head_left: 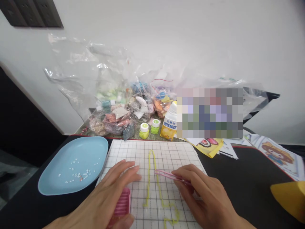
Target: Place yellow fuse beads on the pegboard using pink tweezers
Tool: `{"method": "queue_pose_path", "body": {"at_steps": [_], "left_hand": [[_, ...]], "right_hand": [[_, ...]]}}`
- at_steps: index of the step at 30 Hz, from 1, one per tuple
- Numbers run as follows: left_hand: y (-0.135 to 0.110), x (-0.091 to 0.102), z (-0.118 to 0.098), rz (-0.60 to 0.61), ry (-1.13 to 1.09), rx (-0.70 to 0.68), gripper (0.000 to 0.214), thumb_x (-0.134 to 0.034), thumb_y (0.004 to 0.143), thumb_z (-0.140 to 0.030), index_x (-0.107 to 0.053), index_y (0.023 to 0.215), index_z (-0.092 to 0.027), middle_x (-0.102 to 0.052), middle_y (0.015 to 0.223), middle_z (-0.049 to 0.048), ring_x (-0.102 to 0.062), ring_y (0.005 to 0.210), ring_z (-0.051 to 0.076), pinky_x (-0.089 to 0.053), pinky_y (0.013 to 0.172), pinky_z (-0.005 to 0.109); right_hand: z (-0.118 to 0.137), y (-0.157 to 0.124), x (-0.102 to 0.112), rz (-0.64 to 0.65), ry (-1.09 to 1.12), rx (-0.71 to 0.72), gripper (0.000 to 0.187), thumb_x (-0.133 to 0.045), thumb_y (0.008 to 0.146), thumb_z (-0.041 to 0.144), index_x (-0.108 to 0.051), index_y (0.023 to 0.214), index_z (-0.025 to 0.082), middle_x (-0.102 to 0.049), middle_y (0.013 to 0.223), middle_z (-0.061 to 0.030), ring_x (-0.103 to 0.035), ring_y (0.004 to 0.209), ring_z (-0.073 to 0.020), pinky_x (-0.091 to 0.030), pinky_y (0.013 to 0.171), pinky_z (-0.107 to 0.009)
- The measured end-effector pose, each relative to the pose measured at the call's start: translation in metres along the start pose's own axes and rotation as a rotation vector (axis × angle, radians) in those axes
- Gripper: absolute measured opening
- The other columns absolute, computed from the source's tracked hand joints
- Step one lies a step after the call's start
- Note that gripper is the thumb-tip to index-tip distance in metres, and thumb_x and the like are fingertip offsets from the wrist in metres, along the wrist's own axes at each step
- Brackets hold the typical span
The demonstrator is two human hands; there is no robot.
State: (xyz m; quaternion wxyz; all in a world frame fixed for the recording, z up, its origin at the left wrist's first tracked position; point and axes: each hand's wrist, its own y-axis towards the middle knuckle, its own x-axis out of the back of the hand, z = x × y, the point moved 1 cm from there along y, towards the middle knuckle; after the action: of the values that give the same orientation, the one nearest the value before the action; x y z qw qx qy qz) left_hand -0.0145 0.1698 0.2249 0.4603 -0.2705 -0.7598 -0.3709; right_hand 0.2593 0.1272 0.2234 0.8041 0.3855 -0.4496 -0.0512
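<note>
On a white gridded board [176, 152] runs a thin yellow-green outline of what look like tiny beads [156, 181], with a narrow loop at the top and a curl lower down. My right hand [202, 190] grips pink tweezers [164, 173]; their tips are at the right side of the loop. My left hand [107, 194] hovers at the board's left side with its fingers stretched out and apart. Beneath it lies a pink ridged tray [124, 203], partly hidden by the palm and thumb. I cannot tell whether the thumb presses on it.
A light blue plate [53, 171] with small white beads stands left. Behind the board are two green-bead jars [144, 133], a yogurt bottle [168, 127] and bags of coloured beads [116, 117]. Papers [228, 149] and a drawing [278, 152] lie right, near a yellow object [289, 197].
</note>
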Motion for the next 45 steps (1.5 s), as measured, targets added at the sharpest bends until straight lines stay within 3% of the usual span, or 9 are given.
{"method": "queue_pose_path", "body": {"at_steps": [11, 17, 23, 27, 32, 45], "left_hand": [[-0.001, -0.008, -0.001, -0.070, -0.024, 0.018, 0.061, -0.040, 0.100, -0.054, -0.027, 0.152, -0.027, -0.047, 0.149, 0.0081, -0.041, 0.138, 0.032, -0.044, 0.106, 0.048], [0.000, 0.001, 0.000, 0.057, 0.041, -0.019, 0.064, -0.046, 0.099, -0.048, -0.023, 0.153, -0.023, -0.043, 0.152, 0.0079, -0.038, 0.140, 0.030, -0.042, 0.107, 0.045], [-0.004, -0.002, -0.001, 0.031, 0.057, 0.009, 0.060, -0.031, 0.103, -0.051, -0.018, 0.155, -0.024, -0.045, 0.151, 0.0042, -0.030, 0.144, 0.026, -0.037, 0.108, 0.045], [-0.002, 0.001, 0.003, 0.119, 0.081, -0.098, 0.064, -0.042, 0.101, -0.042, -0.017, 0.155, -0.019, -0.040, 0.153, 0.0075, -0.029, 0.144, 0.028, -0.039, 0.106, 0.043], [0.002, 0.007, 0.005, 0.149, 0.090, -0.132, 0.068, -0.049, 0.098, -0.038, -0.016, 0.155, -0.019, -0.037, 0.155, 0.0086, -0.032, 0.142, 0.030, -0.040, 0.106, 0.042], [0.004, 0.011, 0.001, 0.103, -0.016, -0.136, 0.063, -0.058, 0.094, -0.038, -0.033, 0.150, -0.030, -0.046, 0.151, 0.0018, -0.041, 0.138, 0.031, -0.045, 0.105, 0.044]], "right_hand": [[0.000, -0.001, -0.001, -0.012, -0.004, 0.005, 0.011, -0.050, 0.094, 0.013, -0.058, 0.100, 0.014, -0.063, 0.078, -0.0042, -0.058, 0.056, -0.0095, -0.048, 0.047, -0.019], [0.001, 0.001, 0.000, -0.013, -0.008, 0.000, 0.010, -0.050, 0.093, 0.013, -0.058, 0.099, 0.016, -0.063, 0.077, -0.0030, -0.053, 0.052, -0.0080, -0.046, 0.046, -0.018], [0.001, 0.001, 0.001, 0.013, 0.019, 0.006, 0.010, -0.051, 0.092, 0.014, -0.059, 0.098, 0.016, -0.064, 0.075, -0.0020, -0.050, 0.049, -0.0072, -0.044, 0.043, -0.017], [0.000, 0.001, 0.001, 0.021, 0.032, 0.013, 0.008, -0.052, 0.092, 0.014, -0.059, 0.095, 0.017, -0.063, 0.073, -0.0009, -0.051, 0.049, -0.0072, -0.043, 0.042, -0.017], [0.001, 0.002, 0.000, 0.014, 0.010, 0.034, 0.007, -0.053, 0.091, 0.015, -0.059, 0.093, 0.017, -0.062, 0.070, -0.0002, -0.053, 0.049, -0.0081, -0.043, 0.042, -0.018], [0.001, 0.000, -0.001, 0.047, 0.016, 0.051, 0.010, -0.052, 0.093, 0.015, -0.060, 0.098, 0.018, -0.064, 0.074, -0.0013, -0.060, 0.057, -0.0106, -0.047, 0.046, -0.020]]}}
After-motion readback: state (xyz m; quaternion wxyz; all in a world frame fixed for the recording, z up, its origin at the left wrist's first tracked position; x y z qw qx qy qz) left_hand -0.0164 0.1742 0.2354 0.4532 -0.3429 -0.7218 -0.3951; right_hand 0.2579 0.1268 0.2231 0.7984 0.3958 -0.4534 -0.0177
